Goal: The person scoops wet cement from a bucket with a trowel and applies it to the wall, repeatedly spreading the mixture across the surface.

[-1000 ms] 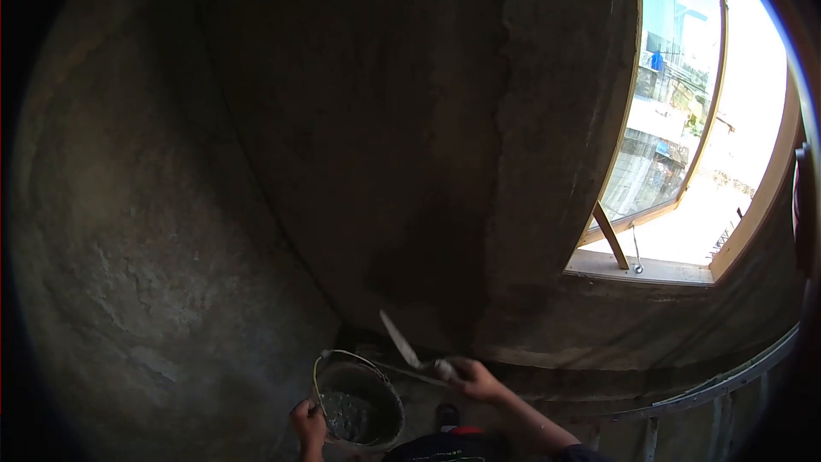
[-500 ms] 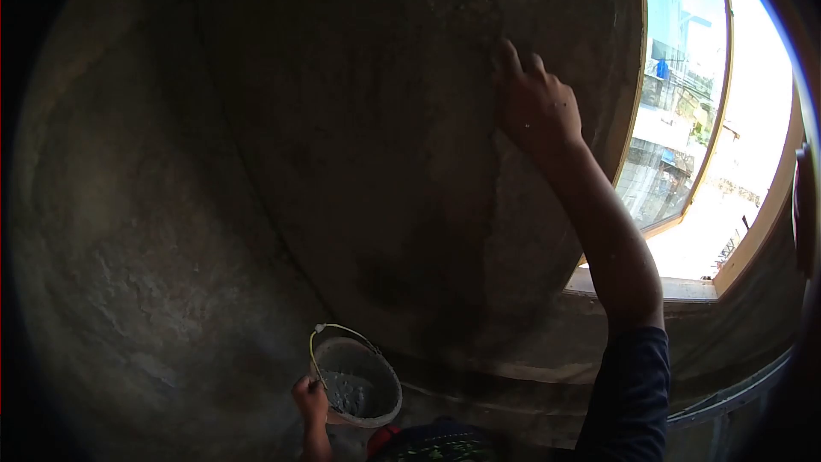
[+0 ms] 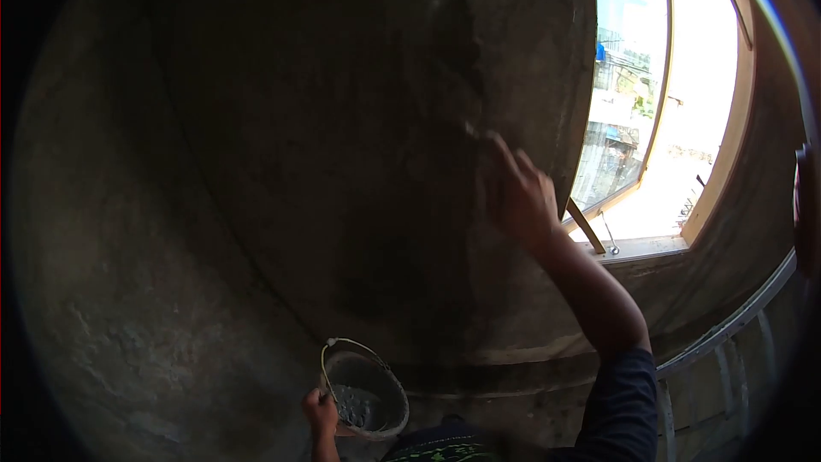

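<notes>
My left hand [image 3: 321, 411] is closed on the rim or handle side of a round bucket [image 3: 400, 411] at the bottom of the view. Grey wet material lies in the bucket, and its thin yellowish handle stands up in an arc. My right hand [image 3: 518, 191] is raised in front of the dark grey wall [image 3: 368, 120], left of the window. Its fingers are bent towards the wall, and what they hold, if anything, is hidden in shadow and blur.
An open window [image 3: 667, 103] with a light wooden frame lets in bright light at the upper right. A metal ladder [image 3: 723, 338] lies along the lower right. A rough wall surface [image 3: 128, 291] curves away on the left.
My right hand has moved down along the wall. The window has shifted left in view and more of the ladder shows. My left hand still holds the bucket.
</notes>
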Available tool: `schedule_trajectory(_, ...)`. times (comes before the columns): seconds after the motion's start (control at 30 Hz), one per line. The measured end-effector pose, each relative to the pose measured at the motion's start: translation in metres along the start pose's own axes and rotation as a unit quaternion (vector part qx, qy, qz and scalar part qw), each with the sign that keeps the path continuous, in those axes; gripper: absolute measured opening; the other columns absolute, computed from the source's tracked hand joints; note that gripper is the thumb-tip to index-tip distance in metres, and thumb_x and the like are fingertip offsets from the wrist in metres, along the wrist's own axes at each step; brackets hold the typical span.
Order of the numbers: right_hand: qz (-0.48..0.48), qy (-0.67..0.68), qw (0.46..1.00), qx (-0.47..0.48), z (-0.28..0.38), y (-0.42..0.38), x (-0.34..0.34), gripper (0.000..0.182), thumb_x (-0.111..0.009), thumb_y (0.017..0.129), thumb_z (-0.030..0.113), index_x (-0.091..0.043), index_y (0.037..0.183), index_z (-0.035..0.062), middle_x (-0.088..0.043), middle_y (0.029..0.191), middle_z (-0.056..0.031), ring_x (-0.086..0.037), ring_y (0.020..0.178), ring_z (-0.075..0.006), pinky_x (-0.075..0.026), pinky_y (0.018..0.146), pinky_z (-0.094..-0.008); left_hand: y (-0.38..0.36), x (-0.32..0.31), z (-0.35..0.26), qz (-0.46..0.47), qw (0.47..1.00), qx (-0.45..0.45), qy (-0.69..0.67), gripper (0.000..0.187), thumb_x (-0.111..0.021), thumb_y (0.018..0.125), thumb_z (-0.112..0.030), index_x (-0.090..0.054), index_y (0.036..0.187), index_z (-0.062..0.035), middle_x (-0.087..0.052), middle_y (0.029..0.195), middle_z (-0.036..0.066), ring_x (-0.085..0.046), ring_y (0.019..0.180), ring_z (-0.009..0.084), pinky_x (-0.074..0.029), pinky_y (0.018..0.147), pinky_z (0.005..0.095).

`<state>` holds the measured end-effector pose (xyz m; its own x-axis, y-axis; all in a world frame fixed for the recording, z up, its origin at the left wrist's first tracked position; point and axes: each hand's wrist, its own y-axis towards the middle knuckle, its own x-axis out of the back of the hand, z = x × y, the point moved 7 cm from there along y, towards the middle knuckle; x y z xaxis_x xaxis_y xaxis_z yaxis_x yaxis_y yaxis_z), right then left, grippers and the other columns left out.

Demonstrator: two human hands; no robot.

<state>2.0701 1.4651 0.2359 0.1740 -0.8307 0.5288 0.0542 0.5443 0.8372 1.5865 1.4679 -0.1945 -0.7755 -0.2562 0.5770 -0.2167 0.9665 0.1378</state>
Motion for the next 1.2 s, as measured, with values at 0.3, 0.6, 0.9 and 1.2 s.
schedule_trajectory(0.3, -0.038, -0.110, 0.984, -0.131, -0.010, 0.116, -0.001, 0.057, -0.053, 0.101, 0.030, -0.036, 0.152, 0.0085, -0.065, 0.107, -0.0276, -0.070, 0.093, -0.0464, -0.056, 0.080, -0.0553, 0.005, -0.005, 0.041, -0.009, 1.000, -0.025, -0.002, 0.023, -0.060, 0.070, -0.001, -0.039, 0.065, 0.0067, -0.042, 0.056, 0.024, -0.035, 0.050, 0.0317, -0.032, 0.052, 0.0475)
schedule_trajectory(0.6, 0.143, -0.051, 0.974, -0.165, -0.011, -0.106, -0.068, 0.061, -0.060, 0.096, 0.023, -0.039, 0.150, 0.0064, -0.065, 0.105, -0.0283, -0.068, 0.090, -0.0481, -0.055, 0.078, -0.0559, -0.005, 0.013, 0.036, -0.019, 0.999, -0.041, -0.013, 0.022, -0.058, 0.069, 0.000, -0.038, 0.064, 0.0058, -0.042, 0.056, 0.022, -0.038, 0.051, 0.0296, -0.033, 0.054, 0.0475)
schedule_trajectory(0.9, -0.158, -0.031, 0.986, -0.041, 0.005, 0.100, 0.042, 0.046, -0.060, 0.097, 0.025, -0.053, 0.138, 0.0060, -0.068, 0.092, -0.0272, -0.068, 0.089, -0.0472, -0.054, 0.078, -0.0562, -0.011, 0.020, 0.034, -0.035, 0.999, -0.010, 0.001, 0.024, -0.059, 0.070, 0.002, -0.035, 0.063, 0.0040, -0.039, 0.054, 0.017, -0.038, 0.050, 0.0238, -0.031, 0.053, 0.0448)
schedule_trajectory(1.2, 0.045, -0.174, 0.984, -0.014, -0.054, -0.002, -0.054, 0.060, -0.058, 0.095, 0.026, -0.040, 0.151, 0.0113, -0.066, 0.102, -0.0267, -0.071, 0.079, -0.0426, -0.058, 0.068, -0.0518, -0.015, 0.017, 0.069, -0.069, 0.998, 0.009, -0.008, 0.021, -0.058, 0.067, 0.002, -0.039, 0.064, 0.0078, -0.044, 0.056, 0.021, -0.038, 0.052, 0.0268, -0.032, 0.056, 0.0482)
